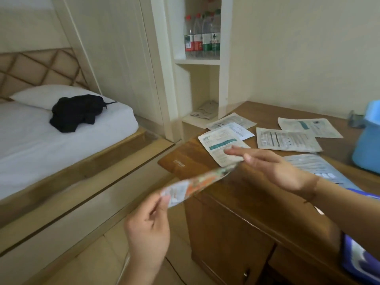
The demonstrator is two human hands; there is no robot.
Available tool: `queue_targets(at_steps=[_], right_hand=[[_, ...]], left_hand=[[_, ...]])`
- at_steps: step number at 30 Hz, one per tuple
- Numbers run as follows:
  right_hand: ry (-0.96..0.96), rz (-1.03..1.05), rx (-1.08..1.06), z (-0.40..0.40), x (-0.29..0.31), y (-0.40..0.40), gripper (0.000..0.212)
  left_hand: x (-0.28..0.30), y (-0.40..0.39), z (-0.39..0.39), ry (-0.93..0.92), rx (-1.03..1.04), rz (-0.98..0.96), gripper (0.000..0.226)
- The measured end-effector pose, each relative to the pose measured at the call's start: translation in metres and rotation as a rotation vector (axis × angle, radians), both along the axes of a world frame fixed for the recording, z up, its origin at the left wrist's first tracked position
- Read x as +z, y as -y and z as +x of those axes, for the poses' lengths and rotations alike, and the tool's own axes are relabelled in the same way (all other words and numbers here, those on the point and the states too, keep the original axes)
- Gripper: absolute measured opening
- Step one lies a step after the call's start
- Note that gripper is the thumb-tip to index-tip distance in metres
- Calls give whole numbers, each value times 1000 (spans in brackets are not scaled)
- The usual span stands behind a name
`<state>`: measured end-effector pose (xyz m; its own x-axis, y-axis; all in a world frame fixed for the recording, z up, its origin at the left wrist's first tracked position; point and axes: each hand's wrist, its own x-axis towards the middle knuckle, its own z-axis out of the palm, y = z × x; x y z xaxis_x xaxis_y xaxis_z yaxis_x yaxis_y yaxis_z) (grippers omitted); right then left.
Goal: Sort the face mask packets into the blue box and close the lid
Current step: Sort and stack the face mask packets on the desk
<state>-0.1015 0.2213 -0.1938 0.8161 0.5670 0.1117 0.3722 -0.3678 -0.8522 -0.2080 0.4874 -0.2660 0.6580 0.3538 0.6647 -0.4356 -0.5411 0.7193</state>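
Observation:
My left hand pinches the near end of an orange and white face mask packet, held edge-on above the floor beside the desk. My right hand hovers flat with fingers spread, its fingertips next to the packet's far end; whether they touch it I cannot tell. Several grey-white mask packets lie on the wooden desk: one with a teal band, one further right, one behind that, one partly under my right arm. The blue box stands at the desk's right edge, cut off by the frame.
A bed with a black bag stands to the left. A white shelf niche holds several water bottles. Desk drawers sit below the top. A blue patterned cloth is at the lower right.

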Motion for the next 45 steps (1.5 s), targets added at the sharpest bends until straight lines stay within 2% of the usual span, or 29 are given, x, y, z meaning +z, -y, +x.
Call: queue_targets(at_steps=[2, 3, 4, 6, 8, 11, 14, 16, 18, 20, 24, 25, 27, 28, 33, 36, 41, 45], right_hand=[[-173, 118, 133, -12, 12, -8, 65], [-204, 85, 157, -15, 13, -12, 64], [-194, 38, 153, -16, 12, -18, 54], [-152, 25, 78, -17, 10, -29, 27], [-245, 135, -53, -19, 12, -35, 17], [-443, 287, -171, -22, 21, -35, 24], [-436, 210, -281, -23, 22, -28, 24], [-442, 201, -320, -28, 23, -19, 24], [-479, 285, -382, -37, 28, -10, 25], [-502, 385, -452, -52, 32, 2, 21], [-398, 402, -562, -93, 33, 56, 24], [-375, 421, -600, -106, 35, 76, 25], [-307, 452, -696, -134, 39, 121, 25], [-270, 466, -753, -149, 40, 145, 25], [-233, 559, -991, -231, 31, 245, 25], [-252, 568, -1099, -270, 24, 288, 26], [-349, 559, -1158, -308, 13, 337, 30], [-404, 575, -1181, -320, 2, 351, 30]], left_hand=[[18, 3, 2, -143, -38, -435, 20], [24, 3, 4, -210, -93, -661, 18], [27, 3, 5, -272, -154, -845, 16], [28, 6, 6, -370, -243, -1078, 17], [25, 11, 2, -444, -286, -1172, 16], [20, 18, -6, -538, -368, -1153, 24], [17, 23, -10, -658, -465, -1023, 46], [21, 29, -13, -720, -559, -1044, 47], [27, 41, -14, -766, -654, -1099, 46], [35, 61, -15, -810, -766, -993, 43], [57, 117, -19, -844, -955, -699, 43], [64, 134, -21, -857, -1018, -663, 46], [78, 168, -26, -865, -1125, -585, 67], [83, 187, -28, -868, -1133, -523, 73], [100, 291, -51, -816, -1214, -146, 71], [99, 341, -66, -681, -1279, 116, 64], [87, 391, -85, -450, -1245, 567, 26], [78, 405, -99, -342, -1246, 758, 24]])
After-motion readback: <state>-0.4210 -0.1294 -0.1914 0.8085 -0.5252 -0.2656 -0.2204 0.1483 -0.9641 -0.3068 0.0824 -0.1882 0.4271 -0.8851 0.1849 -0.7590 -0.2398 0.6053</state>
